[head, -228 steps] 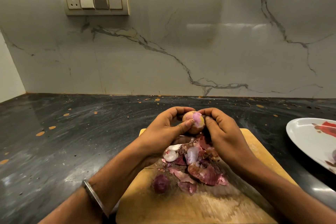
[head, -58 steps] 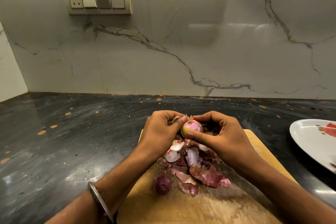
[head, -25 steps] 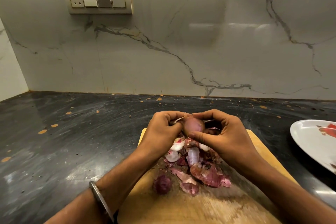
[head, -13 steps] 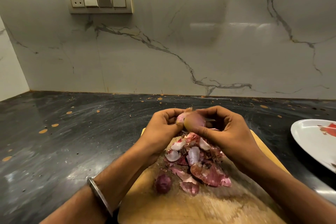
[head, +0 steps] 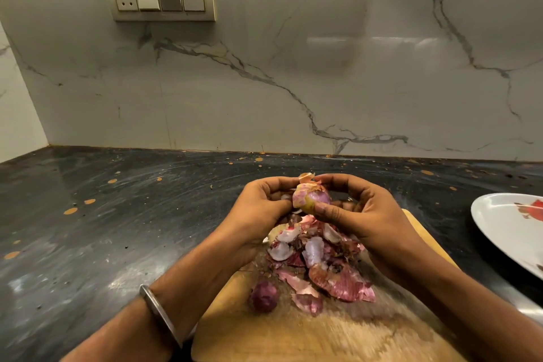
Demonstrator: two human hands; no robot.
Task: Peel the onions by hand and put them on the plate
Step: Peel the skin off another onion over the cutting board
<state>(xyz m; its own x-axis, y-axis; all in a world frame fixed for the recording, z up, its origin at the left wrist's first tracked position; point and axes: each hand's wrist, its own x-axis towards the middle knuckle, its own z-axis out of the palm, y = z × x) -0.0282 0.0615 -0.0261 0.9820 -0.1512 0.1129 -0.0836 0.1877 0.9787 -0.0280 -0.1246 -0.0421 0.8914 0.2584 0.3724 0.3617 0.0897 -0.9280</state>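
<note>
— How many onions do you count from the head camera?

— I see two: one onion (head: 312, 199) gripped by both the left hand (head: 262, 214) and right hand (head: 367, 214), one small onion (head: 264, 295) on the cutting board (head: 323, 338) beside the peels (head: 320, 261).

— Room?

— One plate (head: 499, 223) at the right edge; the bench (head: 117, 214) lies bare to the left.

Both hands (head: 317, 214) — onion (head: 313, 199) between

Count: 2 onions, one (head: 312, 199) gripped between left hand (head: 258, 211) and right hand (head: 364, 214), one unpeeled onion (head: 264, 296) on the board below the left hand. 1 peel pile (head: 320, 258) under the hands. 1 cutting board (head: 308, 335). 1 plate (head: 511, 226) right of the right hand. 1 bangle (head: 161, 314), left wrist.
</note>
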